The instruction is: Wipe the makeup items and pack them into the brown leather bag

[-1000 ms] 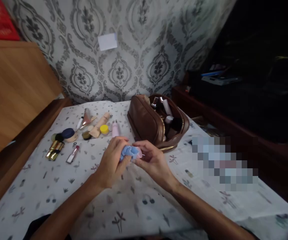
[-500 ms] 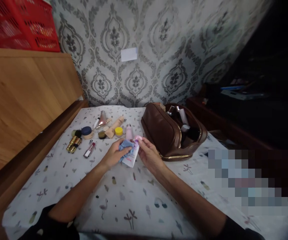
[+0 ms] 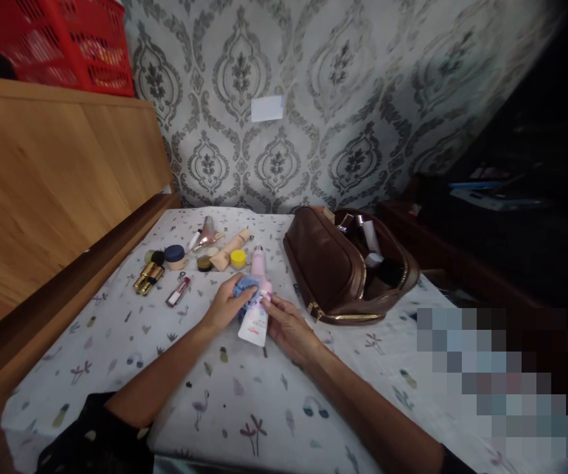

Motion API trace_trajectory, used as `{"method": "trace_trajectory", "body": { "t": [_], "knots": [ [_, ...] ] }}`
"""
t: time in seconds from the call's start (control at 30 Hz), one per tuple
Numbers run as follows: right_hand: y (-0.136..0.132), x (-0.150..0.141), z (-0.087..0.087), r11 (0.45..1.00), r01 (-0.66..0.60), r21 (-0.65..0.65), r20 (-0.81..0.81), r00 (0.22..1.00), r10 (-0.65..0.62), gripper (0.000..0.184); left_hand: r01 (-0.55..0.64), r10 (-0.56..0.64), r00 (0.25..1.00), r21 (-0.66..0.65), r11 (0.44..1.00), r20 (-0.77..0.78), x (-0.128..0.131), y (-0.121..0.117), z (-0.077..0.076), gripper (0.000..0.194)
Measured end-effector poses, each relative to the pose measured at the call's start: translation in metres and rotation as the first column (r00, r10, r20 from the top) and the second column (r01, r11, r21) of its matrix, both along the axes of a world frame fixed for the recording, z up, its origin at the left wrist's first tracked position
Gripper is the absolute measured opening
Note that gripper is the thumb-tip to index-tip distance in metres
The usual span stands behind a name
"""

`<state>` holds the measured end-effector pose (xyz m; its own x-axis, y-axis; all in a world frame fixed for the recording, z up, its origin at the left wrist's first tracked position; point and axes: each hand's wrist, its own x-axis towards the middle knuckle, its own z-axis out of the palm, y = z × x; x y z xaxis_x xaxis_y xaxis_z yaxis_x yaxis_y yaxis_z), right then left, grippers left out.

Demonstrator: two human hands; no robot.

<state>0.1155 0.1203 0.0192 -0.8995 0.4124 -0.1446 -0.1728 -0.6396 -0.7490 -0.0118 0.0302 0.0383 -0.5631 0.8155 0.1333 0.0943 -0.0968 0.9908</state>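
A white and pink squeeze tube [image 3: 254, 327] is held over the patterned cloth, its wide flat end toward me. My left hand [image 3: 227, 304] is closed around a crumpled blue cloth [image 3: 247, 289], pressed to the tube's upper part. On the other side, my right hand [image 3: 287, 322] grips the tube near its pink cap end. Just beyond both hands stands a pink bottle [image 3: 258, 262], with a yellow-lidded jar [image 3: 238, 259] to its left. Part of the tube is hidden behind the fingers and the blue cloth.
An unzipped brown bag [image 3: 323, 263] with cosmetics inside sits to the right. At the left are a beige tube [image 3: 231, 250], a blue-lidded jar [image 3: 175, 257], gold lipsticks [image 3: 149, 277] and a lip gloss [image 3: 178, 291]. A wooden cabinet [image 3: 66, 151] borders the left; a red basket [image 3: 96, 49] rests on it.
The tube has tilted, its flat end now lower and closer to me. My right hand has shifted down along it, while the blue cloth stays in my left hand. The view has turned slightly left.
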Motion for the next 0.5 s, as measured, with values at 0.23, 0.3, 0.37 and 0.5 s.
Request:
{"method": "trace_trajectory", "body": {
  "t": [0.23, 0.3, 0.37, 0.5],
  "knots": [
    [0.004, 0.006, 0.006, 0.972, -0.227, -0.062, 0.043, 0.972, 0.230, 0.041, 0.237, -0.232, 0.951, 0.000, 0.972, 0.205, -0.017, -0.013, -0.003, 0.049],
    [0.007, 0.009, 0.009, 0.952, -0.303, -0.046, 0.068, 0.950, 0.306, 0.042, 0.303, -0.297, 0.933, 0.002, 0.953, 0.204, -0.019, -0.015, -0.003, 0.051],
    [0.009, 0.012, 0.010, 0.930, -0.366, -0.022, 0.083, 0.927, 0.367, 0.047, 0.347, -0.340, 0.915, 0.007, 0.938, 0.217, -0.020, -0.016, -0.003, 0.052],
    [0.008, 0.014, 0.009, 0.916, -0.397, 0.064, 0.102, 0.915, 0.389, 0.062, 0.377, -0.369, 0.907, -0.002, 0.926, 0.202, -0.020, -0.017, -0.003, 0.048]
  ]
}}
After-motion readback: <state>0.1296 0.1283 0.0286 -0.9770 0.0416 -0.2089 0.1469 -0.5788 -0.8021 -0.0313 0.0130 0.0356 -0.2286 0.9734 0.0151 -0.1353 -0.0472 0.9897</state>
